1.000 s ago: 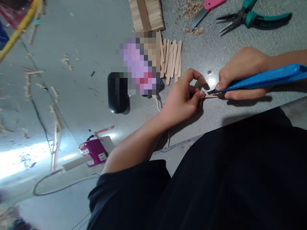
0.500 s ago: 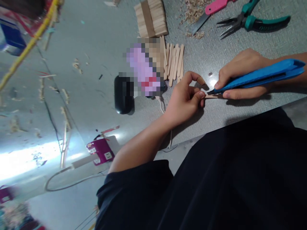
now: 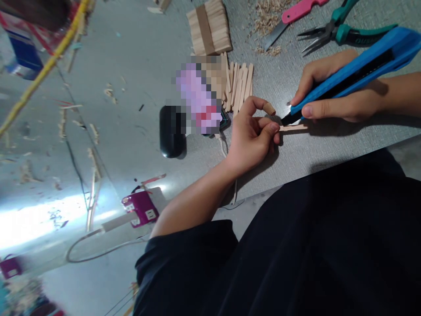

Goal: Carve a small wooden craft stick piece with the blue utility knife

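My left hand (image 3: 251,131) pinches one end of a wooden craft stick (image 3: 294,127) between thumb and fingers, its index finger arched above. The stick's free end points right, low over the table. In my right hand (image 3: 332,90) is a blue utility knife (image 3: 357,66), held at a slant with its dark blade (image 3: 289,117) down beside my left fingertips. Whether the blade touches the stick I cannot tell. Several loose craft sticks (image 3: 241,85) lie just beyond my left hand, and a banded bundle of sticks (image 3: 215,28) lies behind them.
Green-handled pliers (image 3: 329,30) and a pink-handled blade (image 3: 301,11) lie at the back right by wood shavings (image 3: 268,19). A black oval case (image 3: 172,131) and a blurred-out phone (image 3: 199,94) with a white cable sit left of my hand. Further left is a purple socket block (image 3: 143,210).
The knife's rear end has swung up and away from me, and its blade stands more steeply. My right hand has turned with it. My left hand keeps its pinch on the craft stick.
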{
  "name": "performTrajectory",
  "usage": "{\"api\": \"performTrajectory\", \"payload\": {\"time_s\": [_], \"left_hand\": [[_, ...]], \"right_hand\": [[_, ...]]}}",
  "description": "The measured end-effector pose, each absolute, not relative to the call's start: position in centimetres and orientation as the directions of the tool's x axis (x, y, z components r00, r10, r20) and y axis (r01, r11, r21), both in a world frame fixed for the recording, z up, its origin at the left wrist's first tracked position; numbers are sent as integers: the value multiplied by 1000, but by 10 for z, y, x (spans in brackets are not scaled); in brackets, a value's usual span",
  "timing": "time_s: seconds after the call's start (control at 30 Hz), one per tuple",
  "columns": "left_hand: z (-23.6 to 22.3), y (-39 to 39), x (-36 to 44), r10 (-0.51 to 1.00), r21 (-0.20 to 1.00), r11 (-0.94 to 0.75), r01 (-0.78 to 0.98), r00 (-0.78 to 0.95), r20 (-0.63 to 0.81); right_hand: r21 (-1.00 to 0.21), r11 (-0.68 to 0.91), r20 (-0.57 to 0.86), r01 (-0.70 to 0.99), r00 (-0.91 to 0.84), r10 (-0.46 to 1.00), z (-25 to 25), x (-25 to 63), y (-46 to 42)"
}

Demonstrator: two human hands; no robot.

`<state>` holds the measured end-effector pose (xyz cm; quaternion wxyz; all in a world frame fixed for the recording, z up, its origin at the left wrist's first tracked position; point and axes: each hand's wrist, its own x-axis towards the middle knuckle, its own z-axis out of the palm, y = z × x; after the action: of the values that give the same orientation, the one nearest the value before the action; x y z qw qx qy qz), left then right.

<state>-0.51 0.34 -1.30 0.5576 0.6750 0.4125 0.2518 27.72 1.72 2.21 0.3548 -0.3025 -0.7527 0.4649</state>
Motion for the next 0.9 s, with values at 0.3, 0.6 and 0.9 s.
{"api": "performTrajectory", "payload": {"time_s": [0.3, 0.6, 0.9], "left_hand": [[-17, 0, -3, 862, 967, -75, 245, 504, -61], [-32, -1, 4, 882, 984, -171, 49, 453, 131], [-33, -3, 1, 874, 968, -242, 60, 448, 191]], "right_hand": [[-977, 204, 212, -69, -475, 854, 19, 267, 15], [-991, 125, 135, -51, -417, 899, 23, 264, 15], [-993, -17, 32, -117, -405, 914, 24, 260, 15]]}}
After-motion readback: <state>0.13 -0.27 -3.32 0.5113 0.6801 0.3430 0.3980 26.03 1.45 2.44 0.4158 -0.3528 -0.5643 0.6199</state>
